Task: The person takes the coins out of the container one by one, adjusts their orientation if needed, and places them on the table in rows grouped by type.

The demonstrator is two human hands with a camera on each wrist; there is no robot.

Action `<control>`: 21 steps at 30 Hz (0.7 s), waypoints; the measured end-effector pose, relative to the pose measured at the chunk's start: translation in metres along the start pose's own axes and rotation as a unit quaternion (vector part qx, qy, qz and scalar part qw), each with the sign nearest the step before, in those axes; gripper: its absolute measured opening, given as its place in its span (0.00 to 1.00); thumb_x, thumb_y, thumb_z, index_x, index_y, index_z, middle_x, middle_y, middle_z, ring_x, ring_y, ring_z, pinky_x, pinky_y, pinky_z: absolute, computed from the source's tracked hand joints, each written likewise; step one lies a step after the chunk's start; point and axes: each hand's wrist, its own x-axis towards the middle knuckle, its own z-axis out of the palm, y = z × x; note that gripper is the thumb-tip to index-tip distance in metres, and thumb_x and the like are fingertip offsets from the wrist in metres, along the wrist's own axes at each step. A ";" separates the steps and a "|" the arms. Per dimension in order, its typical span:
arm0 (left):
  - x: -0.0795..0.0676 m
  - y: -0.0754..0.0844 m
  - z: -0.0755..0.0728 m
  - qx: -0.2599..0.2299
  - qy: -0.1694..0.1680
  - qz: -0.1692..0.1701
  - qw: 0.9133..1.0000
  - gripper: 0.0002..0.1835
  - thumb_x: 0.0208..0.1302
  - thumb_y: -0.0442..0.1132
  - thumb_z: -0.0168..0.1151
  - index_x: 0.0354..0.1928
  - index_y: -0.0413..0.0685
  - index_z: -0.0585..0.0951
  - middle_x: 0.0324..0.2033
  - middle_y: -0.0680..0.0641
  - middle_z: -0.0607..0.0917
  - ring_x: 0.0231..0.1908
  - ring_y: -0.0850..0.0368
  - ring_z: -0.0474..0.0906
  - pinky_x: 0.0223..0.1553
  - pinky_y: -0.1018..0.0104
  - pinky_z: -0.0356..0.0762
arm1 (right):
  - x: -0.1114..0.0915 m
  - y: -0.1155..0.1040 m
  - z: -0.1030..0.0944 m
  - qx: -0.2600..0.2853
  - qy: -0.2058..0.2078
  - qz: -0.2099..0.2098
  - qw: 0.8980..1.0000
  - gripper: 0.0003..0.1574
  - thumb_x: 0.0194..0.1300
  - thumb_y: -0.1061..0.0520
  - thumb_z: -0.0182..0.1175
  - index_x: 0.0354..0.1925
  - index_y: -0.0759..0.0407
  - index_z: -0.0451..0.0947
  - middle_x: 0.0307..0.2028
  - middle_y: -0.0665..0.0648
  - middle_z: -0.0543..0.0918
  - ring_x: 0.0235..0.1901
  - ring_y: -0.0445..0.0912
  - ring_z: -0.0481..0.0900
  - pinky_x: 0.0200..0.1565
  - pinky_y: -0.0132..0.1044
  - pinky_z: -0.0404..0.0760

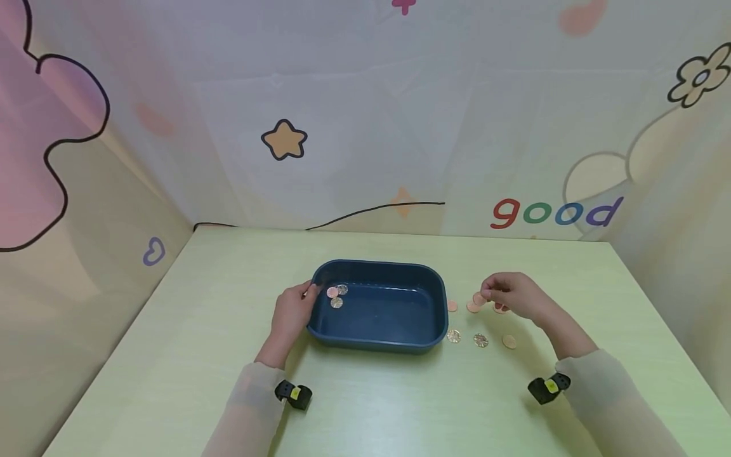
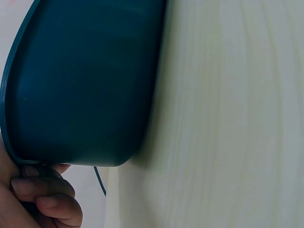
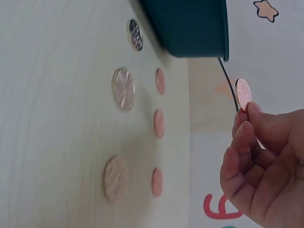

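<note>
A dark blue plastic tray (image 1: 377, 348) stands on the table. At its left end my left hand (image 1: 292, 312) grips the rim, thumb on top and fingers curled below it (image 2: 47, 197). Two gold coins (image 1: 337, 303) and a copper-coloured coin (image 1: 333, 292) lie in the tray's left part. Beyond the tray's right end, my right hand (image 1: 513, 295) pinches a copper-coloured coin (image 3: 243, 92) between thumb and forefinger, raised above the table. Under and near that hand lie several more coins, copper ones (image 3: 158, 123) in one row and gold ones (image 3: 123, 89) in another.
The pale wood-grain table (image 1: 365, 406) reaches back to a printed cloth backdrop (image 1: 365, 139) with a star and the word "good". Cloth also hangs at both sides. Each wrist wears a black strapped camera (image 1: 294, 395).
</note>
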 end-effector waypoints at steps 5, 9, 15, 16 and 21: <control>0.000 0.000 0.000 0.003 -0.001 -0.001 1.000 0.22 0.78 0.43 0.49 0.64 0.37 0.80 0.54 0.34 0.87 0.39 0.47 0.79 0.31 0.70 0.66 | -0.003 0.017 -0.008 -0.016 0.002 0.018 1.000 0.11 0.75 0.62 0.55 0.47 0.72 0.77 0.36 0.62 0.82 0.34 0.47 0.74 0.35 0.33 0.79; -0.001 0.000 0.000 0.000 -0.006 -0.007 1.000 0.23 0.78 0.43 0.49 0.65 0.38 0.79 0.52 0.35 0.87 0.38 0.46 0.78 0.30 0.69 0.65 | -0.004 0.031 -0.014 -0.023 0.003 0.038 0.999 0.12 0.76 0.61 0.55 0.48 0.72 0.77 0.35 0.60 0.80 0.33 0.47 0.74 0.35 0.34 0.78; -0.002 0.000 -0.001 0.006 -0.002 -0.002 1.000 0.22 0.78 0.43 0.49 0.64 0.37 0.80 0.56 0.34 0.86 0.41 0.45 0.79 0.32 0.69 0.67 | -0.006 0.050 -0.023 -0.019 0.007 0.059 0.998 0.14 0.76 0.59 0.55 0.48 0.73 0.75 0.34 0.59 0.79 0.33 0.46 0.73 0.34 0.34 0.76; -0.001 0.000 0.000 0.007 -0.002 -0.001 1.000 0.23 0.78 0.43 0.49 0.64 0.37 0.79 0.56 0.34 0.85 0.42 0.45 0.79 0.33 0.69 0.67 | -0.007 0.052 -0.025 -0.019 0.007 0.063 0.998 0.14 0.77 0.59 0.55 0.48 0.73 0.75 0.34 0.58 0.79 0.33 0.46 0.73 0.34 0.34 0.76; 0.000 0.000 0.000 0.007 -0.003 0.002 1.000 0.23 0.78 0.43 0.49 0.65 0.37 0.79 0.57 0.34 0.85 0.41 0.46 0.79 0.32 0.68 0.67 | -0.007 0.060 -0.031 -0.023 0.003 0.079 0.997 0.15 0.77 0.60 0.55 0.48 0.74 0.75 0.33 0.57 0.78 0.34 0.47 0.73 0.35 0.35 0.77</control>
